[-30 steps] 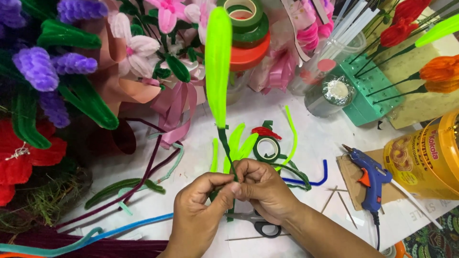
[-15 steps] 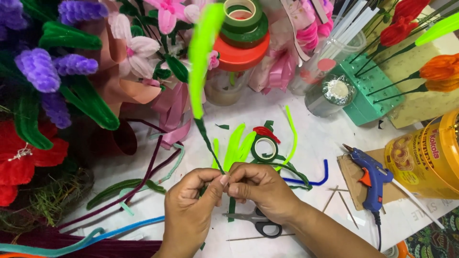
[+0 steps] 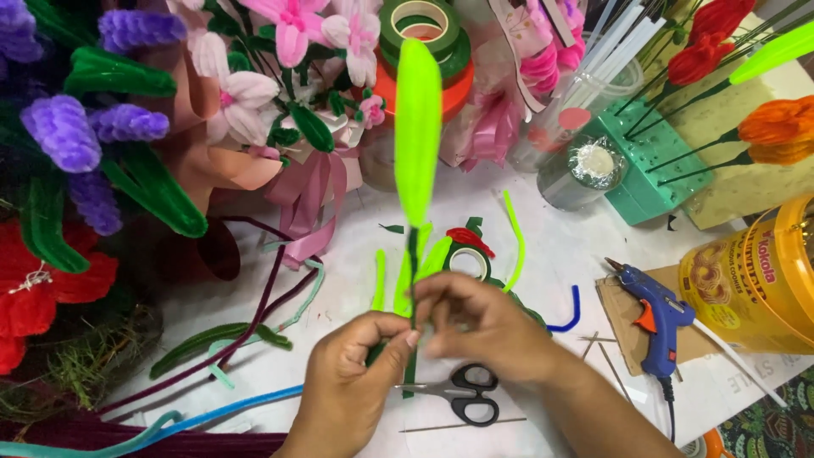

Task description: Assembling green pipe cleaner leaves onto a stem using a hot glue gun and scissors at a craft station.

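Fingers of the left hand and right hand pinch the neon-green leaf stem upright above the scissors, steadying it mid-table.

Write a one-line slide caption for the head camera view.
Both hands, left hand and right hand, hold a lime-green chenille leaf upright by its stem above black scissors on a craft table.

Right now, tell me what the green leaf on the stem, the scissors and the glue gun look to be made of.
Green leaf: fuzzy pipe cleaner, probably chenille over wire; matte, soft nap. Both hands, left hand and right hand, pinch its dark stem. Scissors: shiny metal blades, glossy black handles, likely plastic. Glue gun: smooth blue plastic body with an orange trigger.
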